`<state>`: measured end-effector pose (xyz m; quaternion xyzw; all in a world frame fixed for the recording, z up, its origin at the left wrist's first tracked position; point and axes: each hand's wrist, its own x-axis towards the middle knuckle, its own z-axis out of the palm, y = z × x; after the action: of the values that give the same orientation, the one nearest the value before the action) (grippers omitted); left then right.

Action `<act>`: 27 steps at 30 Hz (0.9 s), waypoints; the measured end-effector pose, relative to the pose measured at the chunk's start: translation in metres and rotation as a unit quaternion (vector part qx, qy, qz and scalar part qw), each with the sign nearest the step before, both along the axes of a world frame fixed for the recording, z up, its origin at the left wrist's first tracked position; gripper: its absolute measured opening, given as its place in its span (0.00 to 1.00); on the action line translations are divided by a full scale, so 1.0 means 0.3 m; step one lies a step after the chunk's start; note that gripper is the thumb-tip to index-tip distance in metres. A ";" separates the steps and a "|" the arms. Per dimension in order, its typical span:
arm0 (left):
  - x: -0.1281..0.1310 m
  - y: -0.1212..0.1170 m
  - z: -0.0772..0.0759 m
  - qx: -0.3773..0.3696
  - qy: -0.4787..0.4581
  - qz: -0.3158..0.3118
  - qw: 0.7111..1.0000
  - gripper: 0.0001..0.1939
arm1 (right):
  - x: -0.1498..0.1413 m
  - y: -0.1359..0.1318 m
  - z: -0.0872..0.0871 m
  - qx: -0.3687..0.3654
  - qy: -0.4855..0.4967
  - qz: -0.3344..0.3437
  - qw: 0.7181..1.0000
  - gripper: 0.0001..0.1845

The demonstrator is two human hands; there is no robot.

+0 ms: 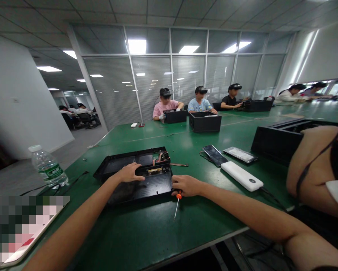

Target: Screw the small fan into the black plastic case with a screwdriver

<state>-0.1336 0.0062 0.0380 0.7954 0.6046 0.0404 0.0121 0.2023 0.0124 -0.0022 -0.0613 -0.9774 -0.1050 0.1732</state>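
A shallow black plastic housing (146,188) lies open side up on the table in front of me. Inside it are a dividing wall, a brass-coloured part (154,171) and a bundle of striped wires (161,157) at the far right corner. My left hand (130,173) rests over the middle of the housing, thumb apart from the fingers, holding nothing. At the housing's right edge, my right hand (187,185) is closed round a screwdriver (179,196) with an orange handle end; its shaft points down towards me. Whether those fingers also grip the housing is hidden.
On the green table (208,226) lie a white power bank (242,176), a phone (214,155) and a hard drive (240,154). A water bottle (48,167) stands left. A neighbour's arm (310,162) and black case (273,143) are close on the right. Several people sit opposite.
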 end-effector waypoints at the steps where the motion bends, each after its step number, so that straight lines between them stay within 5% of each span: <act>1: -0.001 -0.010 -0.005 0.004 0.008 -0.005 1.000 0.41 | 0.000 -0.004 0.000 0.002 -0.001 0.004 1.000 0.19; 6: 0.088 -0.038 0.022 0.087 0.094 -0.033 0.991 0.38 | -0.006 -0.015 -0.001 0.018 0.000 0.025 1.000 0.18; 11: 0.315 0.025 0.030 0.180 0.175 -0.270 0.929 0.18 | -0.009 -0.016 0.008 0.036 -0.005 0.026 0.999 0.19; 14: 0.385 0.067 0.003 0.179 0.200 -0.323 0.908 0.07 | -0.008 -0.017 0.018 0.046 -0.017 0.031 0.998 0.19; 17: 0.388 0.076 -0.025 0.183 0.205 -0.349 0.896 0.08 | -0.008 -0.016 0.022 0.053 -0.022 0.036 0.998 0.19; 20: 0.371 0.061 -0.033 0.191 0.174 -0.349 0.901 0.09 | -0.008 -0.011 0.020 0.058 -0.023 0.038 0.997 0.19; 27: 0.364 0.067 -0.034 0.218 -0.009 -0.221 0.950 0.12 | -0.007 -0.012 0.019 0.056 -0.021 0.030 0.998 0.19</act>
<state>-0.0245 0.0264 0.0278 0.8921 0.3896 0.1750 -0.1477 0.2002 0.0088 0.0034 -0.0197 -0.9747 -0.1557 0.1590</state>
